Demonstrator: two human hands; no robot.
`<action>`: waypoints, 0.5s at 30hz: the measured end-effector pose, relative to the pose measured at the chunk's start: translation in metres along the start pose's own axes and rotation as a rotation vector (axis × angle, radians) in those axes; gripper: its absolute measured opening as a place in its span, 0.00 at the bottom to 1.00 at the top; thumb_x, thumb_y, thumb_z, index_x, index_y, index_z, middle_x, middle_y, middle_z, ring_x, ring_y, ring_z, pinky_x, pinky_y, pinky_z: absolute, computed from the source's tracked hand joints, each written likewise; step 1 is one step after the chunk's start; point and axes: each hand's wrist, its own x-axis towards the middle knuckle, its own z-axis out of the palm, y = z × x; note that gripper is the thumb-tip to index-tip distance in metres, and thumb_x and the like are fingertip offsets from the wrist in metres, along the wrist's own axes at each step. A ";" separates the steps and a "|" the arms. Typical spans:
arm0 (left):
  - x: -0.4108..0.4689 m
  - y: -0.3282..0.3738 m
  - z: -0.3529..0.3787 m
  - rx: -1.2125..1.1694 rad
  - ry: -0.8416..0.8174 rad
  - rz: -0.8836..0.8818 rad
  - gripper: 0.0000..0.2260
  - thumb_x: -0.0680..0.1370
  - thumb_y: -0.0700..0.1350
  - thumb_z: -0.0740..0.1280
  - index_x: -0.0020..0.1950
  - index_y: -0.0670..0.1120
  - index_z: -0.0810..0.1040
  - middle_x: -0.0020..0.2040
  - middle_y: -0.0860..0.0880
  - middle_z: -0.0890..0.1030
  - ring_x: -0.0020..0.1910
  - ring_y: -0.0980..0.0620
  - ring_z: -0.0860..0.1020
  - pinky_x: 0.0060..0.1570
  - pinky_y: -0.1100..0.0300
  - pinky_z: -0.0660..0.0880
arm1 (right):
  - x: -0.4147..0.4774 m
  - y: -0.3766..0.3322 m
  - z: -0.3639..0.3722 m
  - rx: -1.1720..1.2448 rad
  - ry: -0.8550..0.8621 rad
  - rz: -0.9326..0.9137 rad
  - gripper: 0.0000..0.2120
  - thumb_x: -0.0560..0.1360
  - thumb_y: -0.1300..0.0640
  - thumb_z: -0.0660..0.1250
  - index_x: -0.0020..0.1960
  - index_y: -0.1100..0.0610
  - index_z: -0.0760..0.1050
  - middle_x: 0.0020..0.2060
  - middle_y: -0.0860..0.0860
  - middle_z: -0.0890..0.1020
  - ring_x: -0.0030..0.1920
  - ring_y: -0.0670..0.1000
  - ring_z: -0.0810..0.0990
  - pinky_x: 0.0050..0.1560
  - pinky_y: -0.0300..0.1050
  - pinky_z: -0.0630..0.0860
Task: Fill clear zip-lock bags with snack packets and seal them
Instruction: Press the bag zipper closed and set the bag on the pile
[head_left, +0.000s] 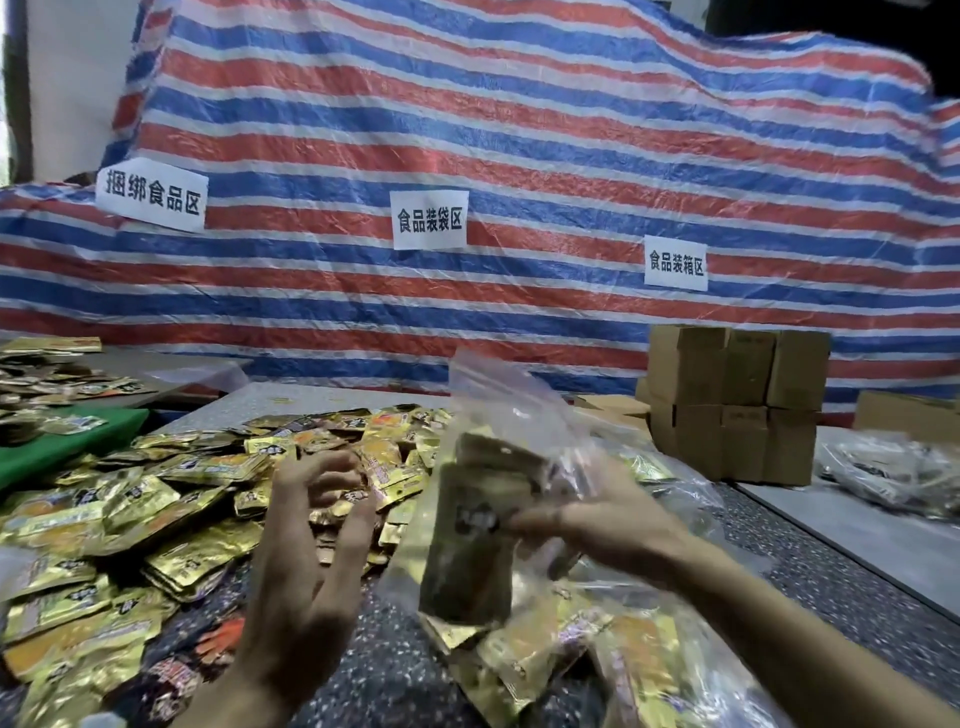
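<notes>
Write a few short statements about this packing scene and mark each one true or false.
1. The right hand holds a clear bag with packets inside. True.
2. The left hand grips a cardboard box. False: it is open, holding nothing, above the loose packets.
3. Cardboard boxes stand stacked at the back right. True.
4. The striped tarp carries five paper signs. False: three signs show.
</notes>
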 end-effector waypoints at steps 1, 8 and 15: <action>-0.004 -0.008 0.001 0.038 -0.038 -0.002 0.16 0.76 0.57 0.60 0.62 0.55 0.68 0.55 0.63 0.74 0.55 0.60 0.76 0.52 0.62 0.74 | 0.010 -0.005 -0.013 0.003 0.071 0.001 0.21 0.70 0.65 0.77 0.59 0.57 0.74 0.42 0.57 0.86 0.35 0.52 0.85 0.27 0.40 0.77; -0.038 -0.052 0.014 0.294 -0.320 -0.006 0.15 0.74 0.58 0.59 0.60 0.57 0.69 0.56 0.65 0.72 0.56 0.62 0.75 0.53 0.47 0.78 | 0.094 -0.005 -0.083 -0.543 0.558 -0.246 0.03 0.73 0.64 0.74 0.45 0.58 0.81 0.37 0.55 0.85 0.37 0.55 0.84 0.35 0.46 0.81; -0.044 -0.056 0.015 0.320 -0.348 0.048 0.13 0.74 0.55 0.60 0.57 0.55 0.71 0.50 0.63 0.75 0.47 0.61 0.78 0.43 0.59 0.77 | 0.130 0.066 -0.100 -1.040 0.306 0.222 0.17 0.74 0.59 0.65 0.63 0.51 0.75 0.51 0.57 0.82 0.52 0.60 0.80 0.58 0.59 0.78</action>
